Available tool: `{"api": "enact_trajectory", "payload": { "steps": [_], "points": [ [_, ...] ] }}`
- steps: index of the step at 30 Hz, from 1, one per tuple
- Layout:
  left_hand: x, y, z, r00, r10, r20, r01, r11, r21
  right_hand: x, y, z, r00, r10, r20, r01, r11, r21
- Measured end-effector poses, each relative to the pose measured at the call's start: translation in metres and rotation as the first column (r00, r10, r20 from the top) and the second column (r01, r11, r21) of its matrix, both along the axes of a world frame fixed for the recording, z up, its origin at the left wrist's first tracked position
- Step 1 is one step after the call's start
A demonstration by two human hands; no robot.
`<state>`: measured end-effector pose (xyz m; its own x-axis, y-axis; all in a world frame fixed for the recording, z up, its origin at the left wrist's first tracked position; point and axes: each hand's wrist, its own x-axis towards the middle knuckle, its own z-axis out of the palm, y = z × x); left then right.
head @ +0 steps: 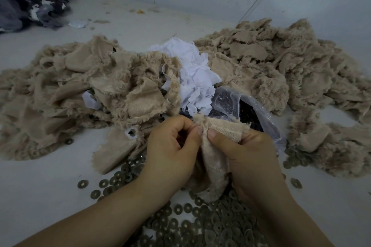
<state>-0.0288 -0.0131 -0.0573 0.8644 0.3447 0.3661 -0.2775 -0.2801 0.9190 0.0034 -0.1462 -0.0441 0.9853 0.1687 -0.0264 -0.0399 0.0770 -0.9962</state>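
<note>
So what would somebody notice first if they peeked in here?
Probably the left hand and right hand in the middle, pinching a beige furry piece. Behind them lie big fur heaps around white scraps, and round washers are scattered nearest the camera.

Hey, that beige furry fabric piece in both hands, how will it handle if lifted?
Probably floppy: the fabric piece droops between left hand and right hand. Likely light, being thin; its fuzzy pile should resist slipping.
</note>
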Motion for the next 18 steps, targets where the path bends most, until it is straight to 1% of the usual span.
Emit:
{"api": "enact_trajectory", "payload": {
  "steps": [5, 9, 10, 12, 14, 16, 18],
  "points": [
    [-0.001, -0.002, -0.002, 0.999, -0.045, 0.003, 0.045, 0.994, -0.098, 0.000, 0.000, 0.001, 1.000, -0.006, -0.007, 0.006, 1.000, 0.001],
    [0.001, -0.001, -0.006, 0.998, -0.066, -0.022, 0.063, 0.990, -0.125, -0.001, 0.000, 0.002, 0.997, -0.017, 0.077, 0.021, 0.999, -0.048],
    [0.002, 0.000, -0.007, 0.996, -0.083, -0.041, 0.075, 0.984, -0.162, -0.001, -0.001, 0.002, 0.995, -0.015, 0.096, 0.020, 0.999, -0.050],
    [0.004, 0.002, -0.008, 0.983, -0.166, -0.082, 0.131, 0.936, -0.327, -0.002, -0.001, 0.003, 0.992, 0.000, 0.125, 0.007, 0.998, -0.055],
    [0.005, 0.003, -0.008, 0.961, -0.260, -0.088, 0.187, 0.854, -0.485, -0.001, -0.001, 0.003, 0.989, 0.006, 0.149, 0.004, 0.998, -0.064],
    [0.005, 0.003, -0.009, 0.949, -0.309, -0.062, 0.222, 0.794, -0.566, -0.001, -0.001, 0.002, 0.988, -0.005, 0.155, 0.017, 0.997, -0.073],
    [0.004, 0.002, -0.011, 0.950, -0.309, -0.039, 0.231, 0.782, -0.579, -0.001, -0.001, 0.001, 0.988, -0.010, 0.152, 0.023, 0.996, -0.082]
  ]
}}
